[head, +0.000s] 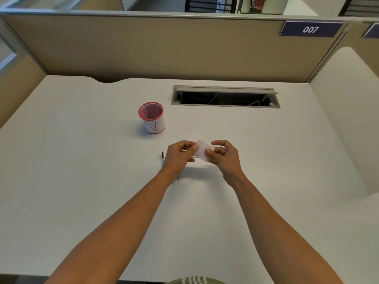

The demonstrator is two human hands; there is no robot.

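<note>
Fingers [193,148]: curled on both hands, each thumb pressed toward a forefinger, pinching the small white rectangular paper slip [203,152] between them.
Left hand [179,156]: just left of frame centre, grips the slip's left edge; the bare forearm runs to the lower left.
Right hand [225,156]: just right of centre, grips the slip's right edge; the bare forearm runs to the lower right.
Slip, place: held above the desk at frame centre, tilted, its long side slanting down to the right; thin, flat, matte, plain on the face shown.
Desk [82,160]: smooth off-white laminate, with a rounded notch in its far edge at upper left.
Holder: one red wire-mesh cylindrical cup [152,118], upright, up and left of the hands and well apart from them; a white paper band wraps its wall, marked with a hand-drawn N.
Pen: one slim dark-and-silver pen [162,158] lying on the desk just left of the left hand, partly hidden behind the wrist.
Slot: one long grey rectangular cable opening [225,98] in the desk, upper right of centre, flap raised, dark inside.
Partition: beige fabric-faced panel [143,48] across the top of the frame, with grey metal trim.
Plates: one dark blue number plate [310,29] reading 007, upper right; a second plate [372,30] is cut off by the right edge.
Count: two hands, one slip, one cup, one pen, one slot.
</note>
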